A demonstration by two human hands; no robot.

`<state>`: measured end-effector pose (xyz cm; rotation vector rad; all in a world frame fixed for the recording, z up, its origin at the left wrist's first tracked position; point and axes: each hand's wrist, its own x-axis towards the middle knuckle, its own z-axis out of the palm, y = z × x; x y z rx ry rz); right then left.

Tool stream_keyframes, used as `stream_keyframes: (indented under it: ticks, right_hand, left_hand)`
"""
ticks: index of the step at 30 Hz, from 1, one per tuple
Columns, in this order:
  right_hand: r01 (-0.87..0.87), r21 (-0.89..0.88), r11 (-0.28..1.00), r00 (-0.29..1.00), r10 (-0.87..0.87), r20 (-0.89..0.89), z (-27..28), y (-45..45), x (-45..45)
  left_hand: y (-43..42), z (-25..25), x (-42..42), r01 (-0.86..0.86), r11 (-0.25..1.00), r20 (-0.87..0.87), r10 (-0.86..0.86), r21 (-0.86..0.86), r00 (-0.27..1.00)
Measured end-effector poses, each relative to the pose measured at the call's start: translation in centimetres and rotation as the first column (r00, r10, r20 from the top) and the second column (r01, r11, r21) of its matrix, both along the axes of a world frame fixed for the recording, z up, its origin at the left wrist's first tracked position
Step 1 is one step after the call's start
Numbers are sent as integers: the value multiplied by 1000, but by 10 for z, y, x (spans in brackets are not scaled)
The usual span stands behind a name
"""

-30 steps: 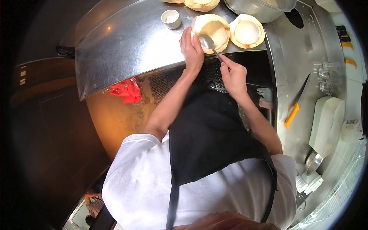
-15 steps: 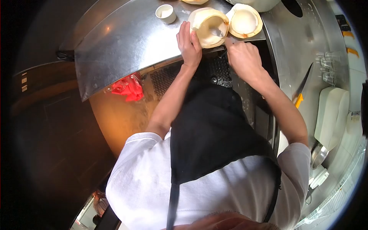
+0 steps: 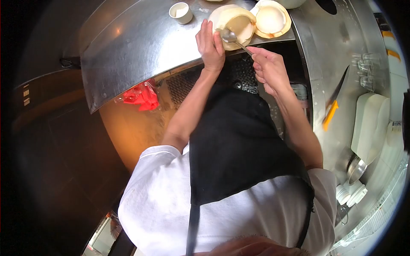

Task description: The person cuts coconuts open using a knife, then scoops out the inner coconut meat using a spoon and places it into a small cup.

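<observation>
My left hand [image 3: 211,49] is pressed against the left side of an opened coconut [image 3: 241,25], fingers on its pale outer wall. My right hand [image 3: 270,68] is closed around the handle of a metal spoon [image 3: 229,36]. The spoon's bowl lies at the left of the coconut's round opening, near my left fingertips. A second opened coconut [image 3: 270,19], with white flesh inside, sits just right of the first. To the left stands a small white cup [image 3: 181,13] with something white in it.
A knife with a yellow handle [image 3: 330,115] lies on the right-hand steel counter [image 3: 318,55]. Beyond it are clear glasses [image 3: 366,68], a pale container [image 3: 369,128] and a metal bowl [image 3: 356,169]. A red plastic bag [image 3: 143,96] is below the front counter edge.
The spoon has moved from inside the coconut's opening at the right back to its left side. My right hand has turned, and my left hand stays on the coconut. The view has shifted slightly.
</observation>
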<state>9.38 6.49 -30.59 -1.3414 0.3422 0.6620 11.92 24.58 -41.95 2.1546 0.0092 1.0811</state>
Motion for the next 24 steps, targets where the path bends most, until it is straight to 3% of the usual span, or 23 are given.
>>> stream_keyframes:
  ticks: [2, 3, 4, 5, 6, 9, 11, 16, 18, 19, 21, 24]
  right_hand:
    - [9, -35, 999, 999, -8, 33, -5, 3, 3]
    - [15, -264, 964, 927, 85, 365, -15, 4, 6]
    - [103, -464, 880, 746, 240, 621, -28, 4, 8]
    - [255, -601, 758, 490, 434, 756, -35, 3, 12]
    - [216, -745, 631, 515, 575, 636, -37, -1, 18]
    - [277, -859, 430, 373, 776, 508, -44, -2, 27]
    - [172, -923, 343, 418, 823, 384, -39, 12, 22]
    - [143, -630, 763, 501, 493, 711, -30, 30, 18]
    - [-16, -343, 939, 873, 181, 453, -33, 29, 24]
    - [-23, -158, 987, 972, 59, 226, -35, 29, 26]
    - [35, -364, 931, 887, 139, 441, -34, 27, 28]
    - [235, -610, 757, 602, 380, 703, -31, 17, 37]
  left_hand:
    - [-3, 2, 1, -23, 997, -29, 21, -68, 999]
    - [-3, 2, 1, -35, 994, -43, 31, -102, 999]
    - [-2, 3, 2, -32, 989, -70, 22, -142, 997]
    - [0, 3, 3, -29, 983, -97, 11, -184, 995]
    - [1, 3, 5, -30, 974, -122, 2, -226, 993]
    - [7, 4, 12, -48, 923, -264, -59, -381, 963]
    - [7, 5, 18, -48, 918, -273, -67, -394, 960]
    - [6, 5, 23, -100, 909, -271, -15, -405, 962]
    - [10, -3, 25, -108, 873, -269, -28, -475, 963]
    - [10, -6, 26, -122, 869, -286, -24, -480, 958]
    - [11, -2, 24, -155, 859, -317, -10, -488, 948]
    - [15, 3, 24, -156, 866, -362, -31, -476, 932]
